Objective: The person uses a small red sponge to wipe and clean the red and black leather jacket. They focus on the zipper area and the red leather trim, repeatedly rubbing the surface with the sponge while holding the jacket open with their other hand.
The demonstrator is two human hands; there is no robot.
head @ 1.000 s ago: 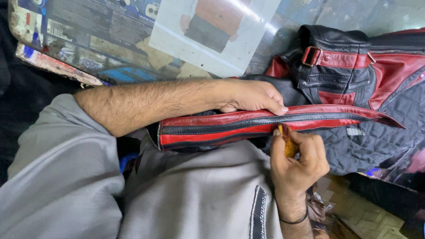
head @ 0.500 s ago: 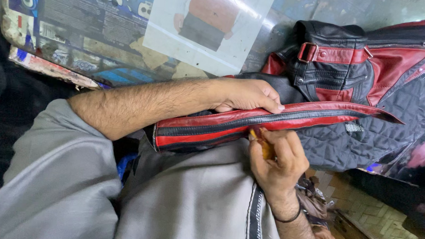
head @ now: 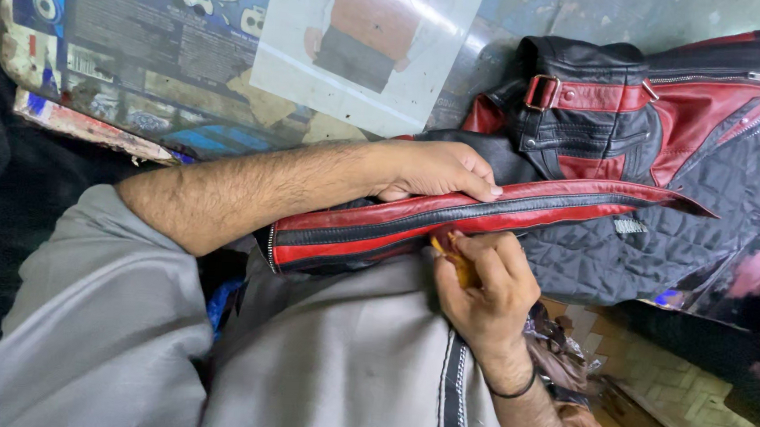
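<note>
While your left hand (head: pixel 431 168) presses flat on the red and black jacket (head: pixel 574 208) lying across your lap and the table (head: pixel 168 77), its fingers rest along the zipper edge. Your right hand (head: pixel 485 286) is pinched tight on a small yellow tool (head: pixel 456 260) just below that edge.

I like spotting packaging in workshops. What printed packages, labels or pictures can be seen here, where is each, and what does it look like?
Flattened cardboard packaging: upper left, under the work, worn, dark blue with small pictures and pale torn patches.
Printed photo sheet: top centre on that cardboard, white rectangle showing a torso in an orange top.
Small woven label: on the jacket's dark quilted lining, right of centre, pale grey rectangle.
</note>
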